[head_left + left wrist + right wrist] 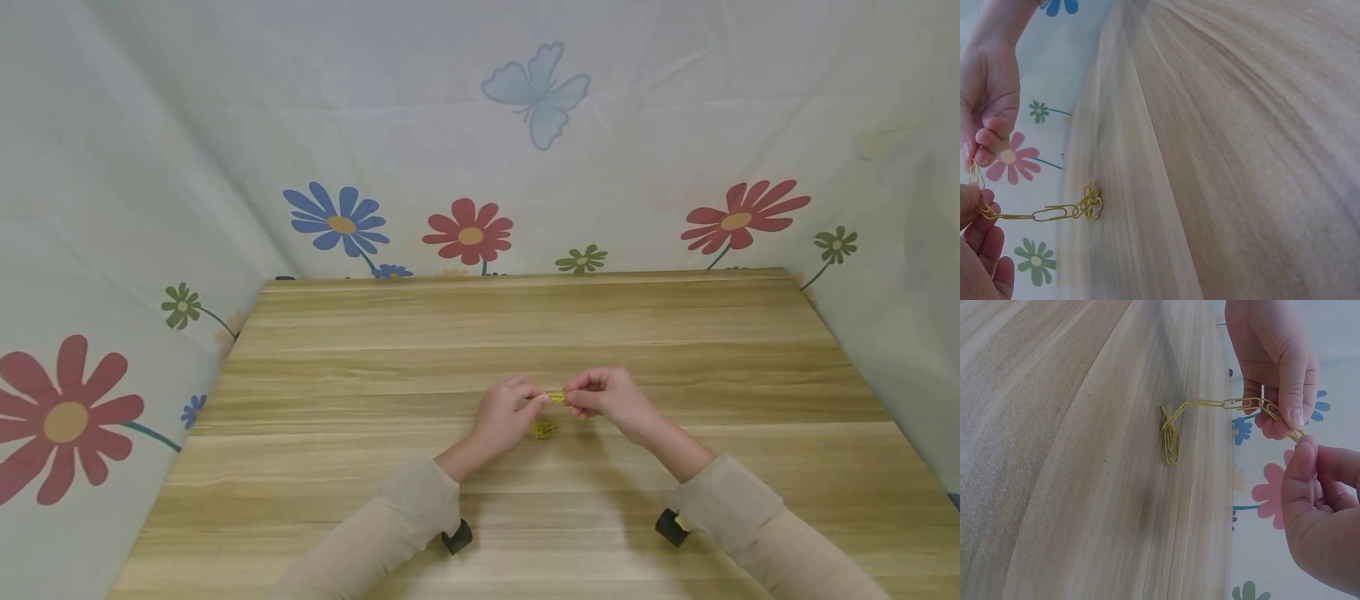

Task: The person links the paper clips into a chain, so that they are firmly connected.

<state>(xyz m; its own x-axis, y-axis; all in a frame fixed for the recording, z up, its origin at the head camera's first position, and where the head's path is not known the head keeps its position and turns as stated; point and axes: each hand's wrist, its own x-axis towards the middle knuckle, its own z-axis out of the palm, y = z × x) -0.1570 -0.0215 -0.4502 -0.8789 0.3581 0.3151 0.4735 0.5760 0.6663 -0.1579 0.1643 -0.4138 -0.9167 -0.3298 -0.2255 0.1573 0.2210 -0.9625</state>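
Note:
A chain of linked yellow paper clips point(1052, 214) hangs from my left hand point(506, 414), its lower links heaped on the table as a small pile point(1172, 440). The left thumb and fingers pinch the chain's upper end. Facing it from the right, my right hand point(611, 402) pinches a yellow paper clip point(557, 397) that spans the short gap between both sets of fingertips. Both hands are raised above the wooden table point(375, 350). Fingertips cover part of that clip, so whether it is hooked to the chain I cannot tell.
Black devices, one at the left cuff point(457, 537) and one at the right cuff point(671, 527), jut out below the sleeves. A pale cloth point(405, 92) printed with flowers and a butterfly stands behind the table's far edge and along its sides.

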